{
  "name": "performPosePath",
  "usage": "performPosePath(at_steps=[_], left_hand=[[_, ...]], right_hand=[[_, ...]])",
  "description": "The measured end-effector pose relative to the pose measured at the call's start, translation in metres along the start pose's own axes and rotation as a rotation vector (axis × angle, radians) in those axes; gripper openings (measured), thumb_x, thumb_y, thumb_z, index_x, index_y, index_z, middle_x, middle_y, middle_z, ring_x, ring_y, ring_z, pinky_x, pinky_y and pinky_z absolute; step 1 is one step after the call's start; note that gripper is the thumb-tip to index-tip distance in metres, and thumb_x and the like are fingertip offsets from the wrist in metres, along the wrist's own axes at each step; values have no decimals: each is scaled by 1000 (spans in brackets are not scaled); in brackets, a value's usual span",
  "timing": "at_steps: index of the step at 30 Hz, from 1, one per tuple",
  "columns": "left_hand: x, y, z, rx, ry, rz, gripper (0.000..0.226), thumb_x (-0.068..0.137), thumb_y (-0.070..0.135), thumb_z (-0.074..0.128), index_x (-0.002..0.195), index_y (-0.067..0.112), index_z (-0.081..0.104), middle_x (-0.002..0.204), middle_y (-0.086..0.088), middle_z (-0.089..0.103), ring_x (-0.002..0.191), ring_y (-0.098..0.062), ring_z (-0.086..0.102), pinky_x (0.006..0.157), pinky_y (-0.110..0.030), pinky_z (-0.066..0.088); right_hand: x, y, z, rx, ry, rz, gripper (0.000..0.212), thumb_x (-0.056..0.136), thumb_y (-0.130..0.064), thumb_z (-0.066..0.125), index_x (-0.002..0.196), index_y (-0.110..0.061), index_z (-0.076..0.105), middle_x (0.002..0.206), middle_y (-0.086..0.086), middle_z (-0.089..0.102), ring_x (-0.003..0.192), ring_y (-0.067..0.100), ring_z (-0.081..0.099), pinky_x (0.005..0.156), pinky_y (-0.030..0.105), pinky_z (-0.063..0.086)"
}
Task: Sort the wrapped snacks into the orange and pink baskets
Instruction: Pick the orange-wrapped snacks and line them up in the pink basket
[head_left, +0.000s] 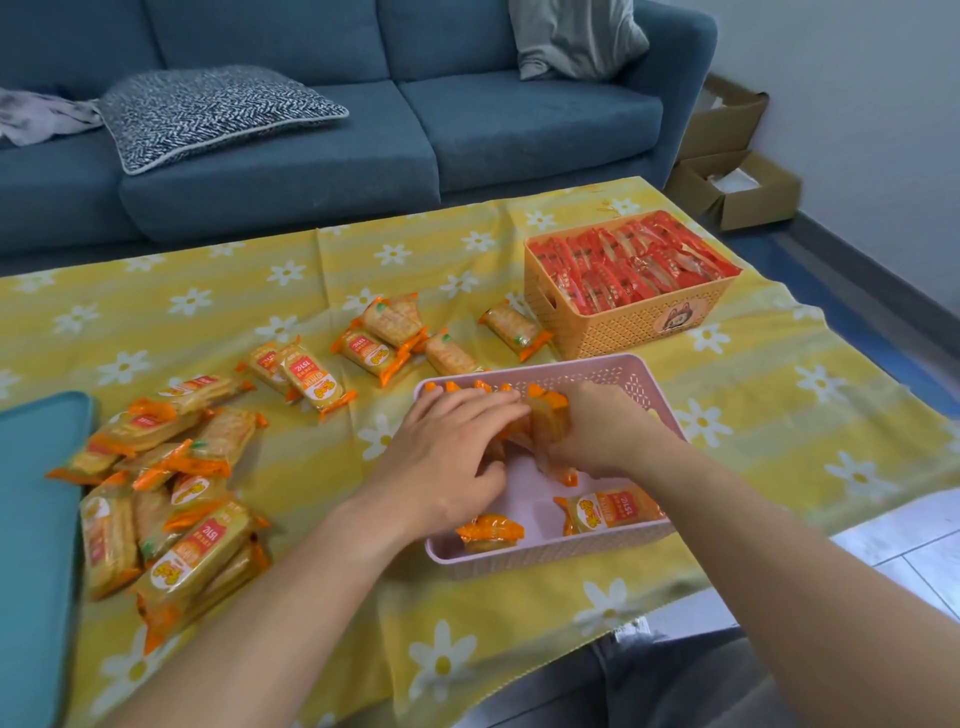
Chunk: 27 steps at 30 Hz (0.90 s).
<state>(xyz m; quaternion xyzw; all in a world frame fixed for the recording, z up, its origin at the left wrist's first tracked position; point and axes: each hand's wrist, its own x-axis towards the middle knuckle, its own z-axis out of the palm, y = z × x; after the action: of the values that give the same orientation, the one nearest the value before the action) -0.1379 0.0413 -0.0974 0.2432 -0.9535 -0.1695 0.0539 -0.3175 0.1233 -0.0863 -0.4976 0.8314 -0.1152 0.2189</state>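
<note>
The pink basket (613, 371) sits in front of me on the yellow flowered cloth. Both hands are inside it, pressed against a row of upright orange-wrapped cracker packs (540, 421): my left hand (447, 452) from the left, my right hand (602, 426) from the right. Two more orange packs (610, 512) lie flat in the basket's near part. The orange basket (639, 325), behind and to the right, is full of red-wrapped snacks (634, 265). A heap of orange packs (166, 488) lies at the left, with several loose ones (384, 332) behind the pink basket.
A teal cushion or tray (36, 545) lies at the table's left edge. A blue sofa (311, 156) with pillows stands behind the table. Open cardboard boxes (737, 187) sit on the floor at the far right. The table's edge runs close at the lower right.
</note>
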Motion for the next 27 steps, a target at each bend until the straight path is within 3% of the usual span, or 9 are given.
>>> performPosePath(at_steps=[3, 5, 9, 12, 16, 18, 21, 24, 27], left_hand=[[0, -2, 2, 30, -5, 8, 70, 80, 39, 44, 150, 39, 39, 159, 21, 31, 147, -7, 22, 121, -32, 1], [0, -2, 1, 33, -1, 7, 70, 79, 41, 43, 150, 38, 40, 159, 20, 32, 147, -7, 23, 121, -32, 1], [0, -1, 0, 24, -5, 2, 72, 78, 41, 43, 149, 38, 39, 159, 20, 31, 148, -7, 23, 122, -33, 2], [0, -1, 0, 5, 4, 9, 67, 79, 40, 47, 146, 39, 43, 159, 19, 32, 146, -8, 25, 121, -32, 3], [1, -4, 1, 4, 23, 20, 48, 86, 33, 60, 134, 40, 57, 156, 15, 38, 144, -11, 30, 120, -33, 4], [1, -4, 1, 4, 28, 17, 48, 87, 34, 61, 134, 38, 57, 155, 15, 40, 144, -12, 31, 121, -34, 7], [1, -2, 0, -17, 33, 6, 62, 86, 33, 61, 145, 35, 44, 151, 14, 44, 142, -12, 33, 121, -34, 13], [1, -2, -1, -11, 38, -14, 72, 85, 33, 63, 151, 30, 33, 147, 7, 49, 139, -15, 36, 117, -31, 18], [1, 1, -3, -80, 59, -49, 82, 84, 29, 65, 155, 25, 25, 141, 0, 54, 131, -22, 44, 111, -33, 29]], right_hand=[[4, 8, -3, -43, 117, 32, 26, 78, -47, 69, 73, -24, 58, 69, 2, 65, 71, 26, 63, 62, 34, 49], [8, 10, 0, -107, 224, 40, 17, 76, -35, 66, 83, -20, 61, 78, 6, 69, 78, 29, 68, 59, 33, 47], [11, 8, 14, -184, 243, 43, 12, 82, -10, 61, 88, -13, 51, 93, 16, 68, 90, 37, 70, 59, 32, 39], [10, 2, 18, -222, 196, 28, 24, 85, -14, 67, 105, -10, 55, 107, 16, 65, 102, 36, 67, 66, 33, 43], [5, 2, 20, -317, -10, 85, 49, 79, -22, 74, 123, -13, 53, 120, 15, 55, 111, 36, 63, 79, 39, 52], [7, 4, 18, -289, -17, 59, 39, 77, -21, 73, 112, -13, 60, 112, 15, 63, 107, 34, 65, 73, 36, 50], [5, 3, 6, -145, 54, 49, 10, 77, -22, 69, 80, -14, 65, 86, 11, 70, 89, 32, 68, 62, 33, 44], [-2, -3, -11, -54, 159, 53, 21, 74, -20, 71, 62, -16, 54, 65, 4, 61, 70, 28, 61, 56, 32, 43], [-5, -16, -15, 165, 231, 17, 18, 75, -21, 74, 68, -15, 59, 64, 2, 62, 63, 21, 58, 50, 28, 40]])
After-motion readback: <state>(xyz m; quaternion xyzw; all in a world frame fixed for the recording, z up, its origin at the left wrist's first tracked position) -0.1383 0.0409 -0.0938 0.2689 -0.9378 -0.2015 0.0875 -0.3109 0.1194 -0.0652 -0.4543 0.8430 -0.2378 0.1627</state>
